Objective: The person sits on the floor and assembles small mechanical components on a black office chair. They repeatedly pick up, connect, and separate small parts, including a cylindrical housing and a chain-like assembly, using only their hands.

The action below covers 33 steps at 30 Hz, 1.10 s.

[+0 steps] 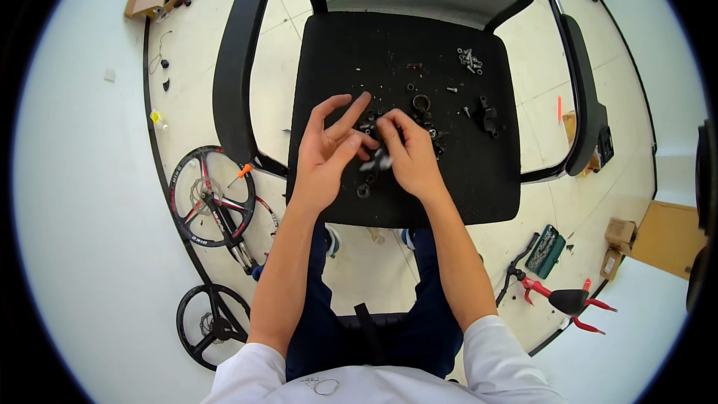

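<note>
Black is the colour of the chair seat (336, 52), and the small metal bits (433, 134) lie in a loose bunch in its middle, around and under the two hands. The left hand (323, 153) has its fingers spread and does not look closed on anything. The right hand (410, 153) has its thumb and finger tips close together, but I cannot tell if they grip something. A shiny silver piece (378, 162) by its palm is too blurry to name. The hands are very near each other, so a finger could bump a bit and send it rolling. The round washer (363, 191) sits near the front edge and could fall to the floor (366, 284) if a wrist brushes it. The silver bolts (470, 60) are in a heap well apart, at the back right, and a sweeping arm could mix them up with the rest. The black ring (422, 103) could roll too if knocked.
</note>
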Available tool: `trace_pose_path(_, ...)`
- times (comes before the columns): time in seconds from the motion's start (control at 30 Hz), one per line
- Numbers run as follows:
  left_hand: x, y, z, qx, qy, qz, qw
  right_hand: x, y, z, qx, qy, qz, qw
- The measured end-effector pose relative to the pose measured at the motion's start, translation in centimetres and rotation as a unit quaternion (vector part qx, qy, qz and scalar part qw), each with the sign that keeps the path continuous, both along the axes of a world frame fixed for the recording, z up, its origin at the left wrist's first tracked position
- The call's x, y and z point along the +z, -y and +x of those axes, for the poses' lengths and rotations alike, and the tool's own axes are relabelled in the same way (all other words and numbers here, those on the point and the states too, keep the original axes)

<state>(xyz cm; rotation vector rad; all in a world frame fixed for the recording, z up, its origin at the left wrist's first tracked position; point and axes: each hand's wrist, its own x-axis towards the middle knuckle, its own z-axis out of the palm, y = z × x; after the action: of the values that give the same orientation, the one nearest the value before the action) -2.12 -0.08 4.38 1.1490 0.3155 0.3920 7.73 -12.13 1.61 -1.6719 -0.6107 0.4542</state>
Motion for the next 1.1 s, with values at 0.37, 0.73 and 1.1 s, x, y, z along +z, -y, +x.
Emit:
trace_pose_path(0.37,-0.9,-0.5,-0.5,-0.001,-0.065,0.173,0.983,0.1,0.3,-0.1,0.023,-0.118,0.002,0.993)
trace_pose_path(0.73,-1.7,-0.1,0.3,-0.051,-0.165,0.122,0.977,-0.3,0.7,0.4,0.026,0.084,0.021,0.996)
trace_pose_path(1.1,-2.6,0.1,-0.1,-0.04,-0.157,0.155,0.974,-0.8,0.8,0.2,0.039,-0.09,-0.031,0.995)
